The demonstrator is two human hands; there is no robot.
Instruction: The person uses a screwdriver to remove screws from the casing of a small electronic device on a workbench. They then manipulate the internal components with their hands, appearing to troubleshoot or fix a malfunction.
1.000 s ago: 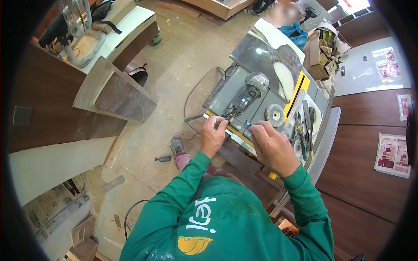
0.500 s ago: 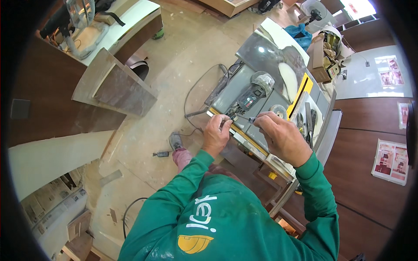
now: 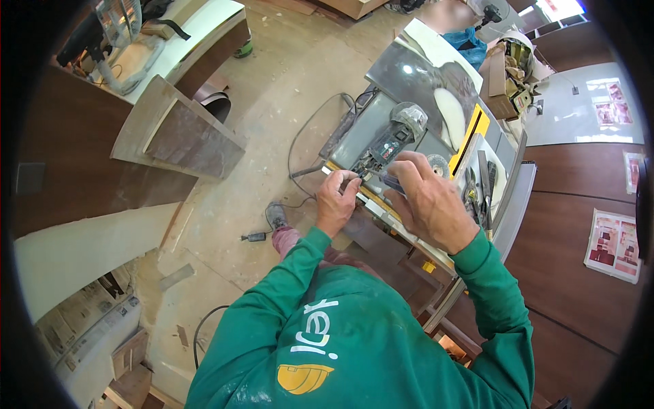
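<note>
An angle grinder (image 3: 388, 144) lies on the grey bench top, its rear end opened up with inner parts and wires showing. At that end, my left hand (image 3: 337, 203) is closed, with thumb and fingertips pinching a small dark piece whose kind I cannot make out. Close beside it, my right hand (image 3: 432, 201) is curled round a screwdriver (image 3: 390, 180), largely hidden by the fingers, with its thin shaft pointing at the grinder's open end. A round grinding disc (image 3: 437, 164) rests on the bench just beyond my right hand.
Long metal hand tools (image 3: 485, 184) lie right of the yellow strip (image 3: 479, 129). A glossy dark-and-white panel (image 3: 426, 85) covers the bench's far end. A black cord (image 3: 294, 143) loops down to a plug (image 3: 255, 237) on the floor. A cardboard box (image 3: 501, 85) stands far right.
My right hand has shifted slightly left and turned, bringing the screwdriver nearer the grinder's open end. My left hand stays pinched there. A blurred patch now shows at the bench's far end.
</note>
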